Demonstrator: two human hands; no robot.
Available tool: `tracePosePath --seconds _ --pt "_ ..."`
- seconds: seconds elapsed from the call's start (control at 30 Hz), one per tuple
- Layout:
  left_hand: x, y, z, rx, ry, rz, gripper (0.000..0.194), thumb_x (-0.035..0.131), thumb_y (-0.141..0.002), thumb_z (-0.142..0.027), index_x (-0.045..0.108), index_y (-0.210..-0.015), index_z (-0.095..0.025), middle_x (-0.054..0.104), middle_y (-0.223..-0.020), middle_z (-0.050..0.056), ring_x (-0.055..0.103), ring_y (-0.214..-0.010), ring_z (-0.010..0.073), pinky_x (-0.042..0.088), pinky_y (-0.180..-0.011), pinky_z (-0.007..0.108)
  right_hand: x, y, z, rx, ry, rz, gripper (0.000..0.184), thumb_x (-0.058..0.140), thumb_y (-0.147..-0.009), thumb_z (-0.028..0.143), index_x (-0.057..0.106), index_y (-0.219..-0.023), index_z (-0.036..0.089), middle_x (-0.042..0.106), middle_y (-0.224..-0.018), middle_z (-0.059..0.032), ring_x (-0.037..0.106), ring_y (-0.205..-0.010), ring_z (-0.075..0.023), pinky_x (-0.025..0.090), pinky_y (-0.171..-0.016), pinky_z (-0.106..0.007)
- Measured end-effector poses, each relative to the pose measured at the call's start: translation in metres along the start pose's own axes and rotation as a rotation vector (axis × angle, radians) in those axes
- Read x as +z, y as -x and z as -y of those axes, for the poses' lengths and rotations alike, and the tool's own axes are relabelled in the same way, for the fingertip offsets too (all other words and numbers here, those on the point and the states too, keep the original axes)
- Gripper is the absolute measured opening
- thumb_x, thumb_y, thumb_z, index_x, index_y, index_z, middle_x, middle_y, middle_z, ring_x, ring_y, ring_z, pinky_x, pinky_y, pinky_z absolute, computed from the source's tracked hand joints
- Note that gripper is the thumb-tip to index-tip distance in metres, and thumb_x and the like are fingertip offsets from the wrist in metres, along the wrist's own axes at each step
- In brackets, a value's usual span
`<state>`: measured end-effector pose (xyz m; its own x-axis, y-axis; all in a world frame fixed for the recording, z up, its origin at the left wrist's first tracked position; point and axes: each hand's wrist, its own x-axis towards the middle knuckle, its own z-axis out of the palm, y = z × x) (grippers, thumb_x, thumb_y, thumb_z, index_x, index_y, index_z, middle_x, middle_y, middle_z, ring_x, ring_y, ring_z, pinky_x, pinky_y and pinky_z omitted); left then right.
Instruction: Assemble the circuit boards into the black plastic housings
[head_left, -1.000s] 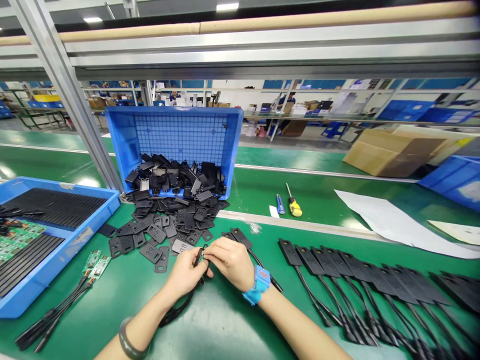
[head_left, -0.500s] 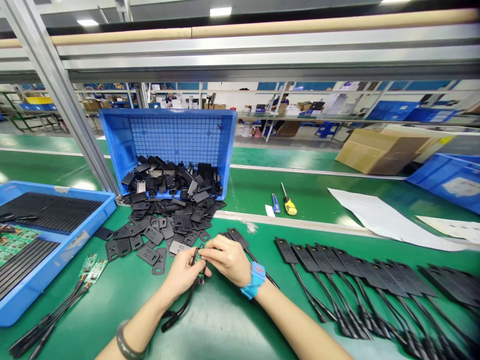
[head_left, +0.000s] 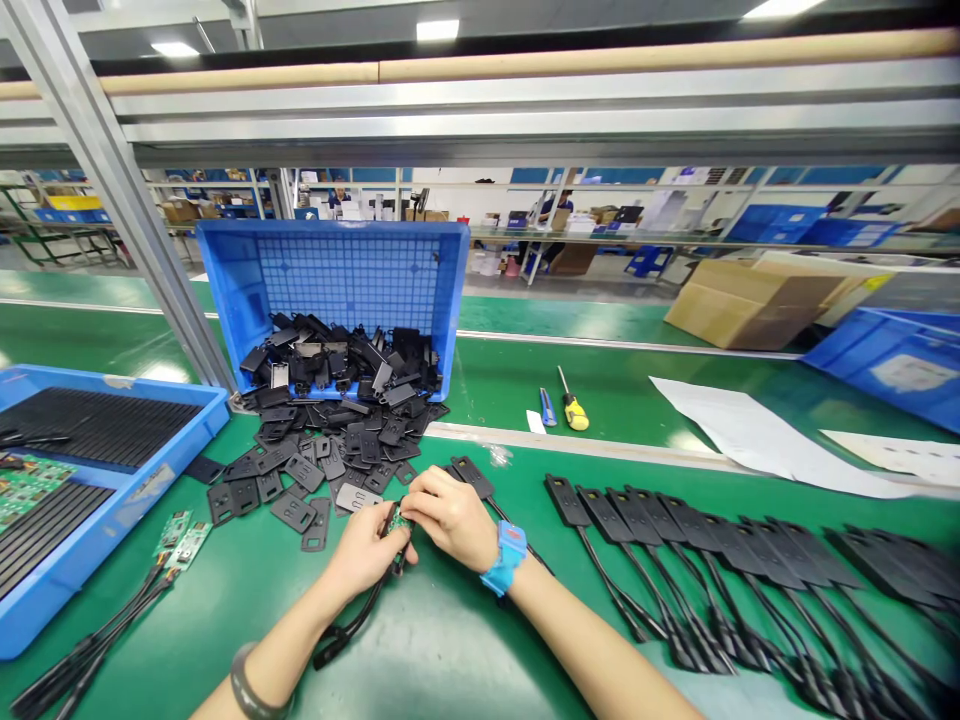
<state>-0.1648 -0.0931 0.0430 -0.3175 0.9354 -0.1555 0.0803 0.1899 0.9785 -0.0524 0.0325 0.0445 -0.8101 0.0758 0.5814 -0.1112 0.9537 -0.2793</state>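
Observation:
My left hand [head_left: 367, 548] is closed around a small black plastic case, with a green circuit board [head_left: 400, 518] showing in it. A black cable [head_left: 358, 622] hangs from the case toward the lower left and ends in a plug. Above the work, my right hand [head_left: 448, 520] pinches at the board's upper edge, its fingertips partly hiding the spot. Just behind the right hand lies a black cased piece [head_left: 471, 477] with its cable running under the wrist. Flat black covers [head_left: 304, 472] are scattered beyond my left hand.
A blue crate [head_left: 459, 300] on its side spills black cases. At left are a blue tray [head_left: 169, 470] and loose wired boards [head_left: 184, 548]. Rows of cabled black units [head_left: 637, 515] lie at right. Farther back are a utility knife [head_left: 548, 407], screwdriver [head_left: 575, 412] and carton [head_left: 739, 305].
Both hands stay together on the same piece, with small finger shifts at the board. The whole view has moved slightly.

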Motion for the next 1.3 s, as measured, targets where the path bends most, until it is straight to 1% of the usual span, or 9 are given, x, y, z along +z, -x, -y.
tracePosePath --seconds 0.2,0.37,0.47,0.57,0.7,0.83,0.93,1.1,1.3 --pt "-0.001 -0.003 0.0 -0.125 0.123 -0.03 0.021 0.055 -0.078 -0.034 0.053 -0.088 -0.016 0.065 -0.062 0.004 0.055 -0.043 0.0132 0.038 -0.035 0.018 -0.005 -0.004 -0.007 0.099 0.016 0.127 0.013 0.046 -0.093 0.018 0.052 -0.082 0.02 0.056 -0.084 -0.0031 0.051 -0.08 -0.0163 0.045 -0.066 -0.025" --pt "-0.005 -0.004 -0.002 -0.104 0.324 -0.113 0.048 0.062 -0.077 -0.046 0.051 -0.112 -0.015 0.063 -0.072 0.004 0.061 -0.058 0.0143 0.046 -0.045 0.02 -0.031 0.012 -0.075 0.377 0.162 0.007 0.022 0.043 -0.093 0.014 0.052 -0.073 0.016 0.054 -0.075 -0.0053 0.053 -0.072 -0.0157 0.044 -0.065 -0.028" --pt "-0.005 -0.003 -0.003 -0.08 0.398 -0.112 0.057 0.074 -0.07 -0.038 0.052 -0.117 -0.016 0.063 -0.08 0.004 0.06 -0.065 0.0136 0.047 -0.051 0.021 -0.045 0.025 -0.113 0.481 0.256 -0.025 0.021 0.048 -0.094 0.02 0.057 -0.077 0.013 0.057 -0.078 -0.0063 0.056 -0.071 -0.0138 0.046 -0.064 -0.027" --pt "-0.004 -0.003 0.0 -0.06 0.455 -0.105 0.067 0.081 -0.061 -0.024 0.052 -0.12 -0.016 0.064 -0.085 0.005 0.06 -0.072 0.0136 0.05 -0.061 0.022 -0.043 0.021 -0.124 0.502 0.288 -0.008 0.016 0.057 -0.091 0.028 0.061 -0.086 0.013 0.061 -0.087 -0.006 0.058 -0.072 -0.0117 0.049 -0.065 -0.025" --pt "-0.005 -0.003 0.004 -0.103 0.459 -0.111 0.057 0.075 -0.069 -0.025 0.051 -0.119 -0.016 0.066 -0.095 0.009 0.064 -0.078 0.0154 0.052 -0.066 0.024 -0.014 -0.018 -0.105 0.415 0.24 0.057 0.014 0.058 -0.09 0.023 0.064 -0.079 0.015 0.061 -0.083 -0.0053 0.059 -0.076 -0.0148 0.047 -0.07 -0.026" --pt "-0.006 -0.003 0.007 -0.131 0.458 -0.112 0.05 0.072 -0.074 -0.029 0.049 -0.116 -0.017 0.064 -0.11 0.013 0.066 -0.075 0.0157 0.052 -0.063 0.025 0.026 -0.062 -0.078 0.33 0.16 0.091 0.027 0.07 -0.08 0.034 0.064 -0.102 0.018 0.062 -0.099 -0.0086 0.058 -0.092 -0.0215 0.047 -0.079 -0.03" --pt "-0.006 -0.004 0.008 -0.14 0.492 -0.115 0.052 0.074 -0.073 -0.029 0.048 -0.115 -0.016 0.066 -0.105 0.014 0.066 -0.072 0.0147 0.053 -0.064 0.024 0.042 -0.079 -0.067 0.345 0.127 0.073 0.024 0.069 -0.08 0.031 0.065 -0.099 0.018 0.063 -0.098 -0.0112 0.057 -0.095 -0.0254 0.047 -0.08 -0.033" --pt "-0.005 -0.004 0.004 -0.139 0.582 -0.148 0.052 0.075 -0.072 -0.022 0.047 -0.115 -0.014 0.068 -0.098 0.015 0.064 -0.072 0.0132 0.052 -0.066 0.023 0.025 -0.073 -0.055 0.416 0.037 -0.038 0.017 0.046 -0.09 0.016 0.061 -0.097 0.016 0.065 -0.094 -0.0097 0.059 -0.091 -0.0217 0.045 -0.084 -0.035" --pt "-0.002 -0.002 -0.002 0.006 0.575 -0.249 0.052 0.074 -0.074 -0.029 0.048 -0.118 -0.017 0.065 -0.103 0.008 0.063 -0.076 0.0121 0.051 -0.065 0.021 0.0 -0.024 -0.015 0.524 -0.308 -0.127 0.021 0.054 -0.085 0.022 0.052 -0.106 0.018 0.066 -0.08 0.0007 0.062 -0.067 -0.0141 0.048 -0.059 -0.023"
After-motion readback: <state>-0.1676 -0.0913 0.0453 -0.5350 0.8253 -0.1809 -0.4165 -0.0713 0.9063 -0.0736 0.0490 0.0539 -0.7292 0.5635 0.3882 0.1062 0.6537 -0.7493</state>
